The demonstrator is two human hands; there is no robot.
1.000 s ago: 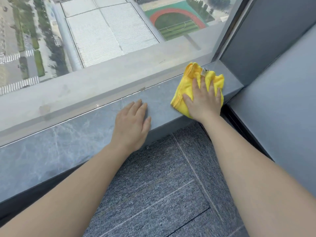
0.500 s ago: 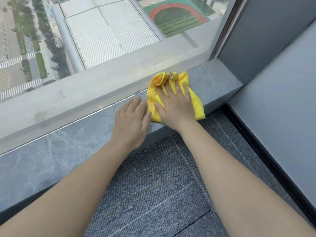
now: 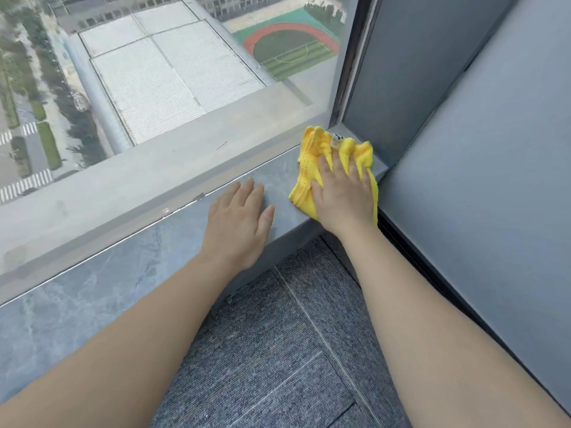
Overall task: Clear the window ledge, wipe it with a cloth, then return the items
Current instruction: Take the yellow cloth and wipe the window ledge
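Observation:
The grey marble window ledge (image 3: 92, 291) runs from lower left to the right corner under the glass. A crumpled yellow cloth (image 3: 312, 156) with a small white label lies at the ledge's right end, close to the corner. My right hand (image 3: 343, 193) presses flat on the cloth, fingers spread over it. My left hand (image 3: 239, 220) rests palm down on the bare ledge just left of the cloth, fingers together, holding nothing. No other items are on the visible ledge.
A large window pane (image 3: 173, 75) rises directly behind the ledge. A grey wall panel (image 3: 482, 168) closes off the right side, meeting the ledge at the corner. Grey carpet tiles (image 3: 278, 350) cover the floor below.
My right hand has slid the cloth from beside my left hand back to the right, toward the corner. My left hand stays planted on the ledge.

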